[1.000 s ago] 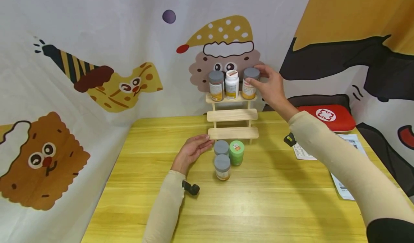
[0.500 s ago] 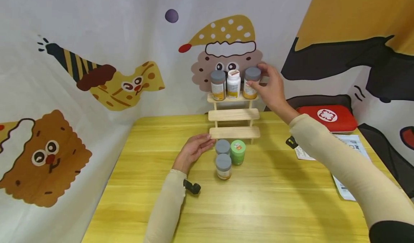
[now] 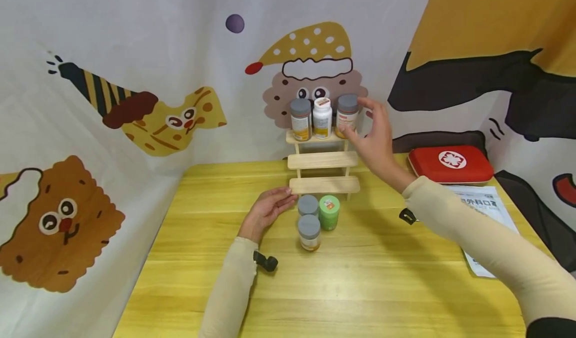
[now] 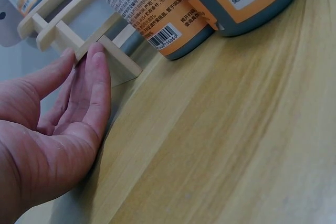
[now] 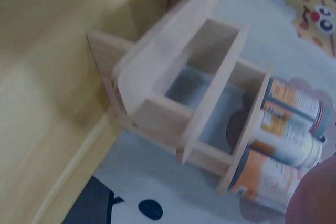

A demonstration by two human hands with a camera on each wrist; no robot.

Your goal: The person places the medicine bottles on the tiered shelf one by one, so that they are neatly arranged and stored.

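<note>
A small three-step wooden rack [image 3: 323, 160] stands at the back of the table. On its top step are a grey-lidded bottle [image 3: 301, 120], a white bottle [image 3: 322, 118] and another grey-lidded bottle [image 3: 347, 116]. My right hand [image 3: 377, 143] is beside that last bottle, thumb and fingers spread apart; its fingertips are close to it, and contact is hard to tell. With thumb and fingertips, my left hand [image 3: 267, 209] pinches the left end of the lowest step, as the left wrist view [image 4: 63, 114] shows. The right wrist view catches the rack [image 5: 178, 93] from its side, slightly blurred.
In front of the rack stand two grey-lidded jars [image 3: 309, 232] and a green-lidded jar [image 3: 329, 213]. A red case [image 3: 451, 164] with a white emblem lies at the right, beside a white packet [image 3: 483, 203]. A printed curtain [image 3: 202, 53] hangs behind the table.
My right hand has loosened from the right-hand bottle and drawn slightly down and to the right, its fingers parting. The bottle stays on the top step. My left hand keeps its place.
</note>
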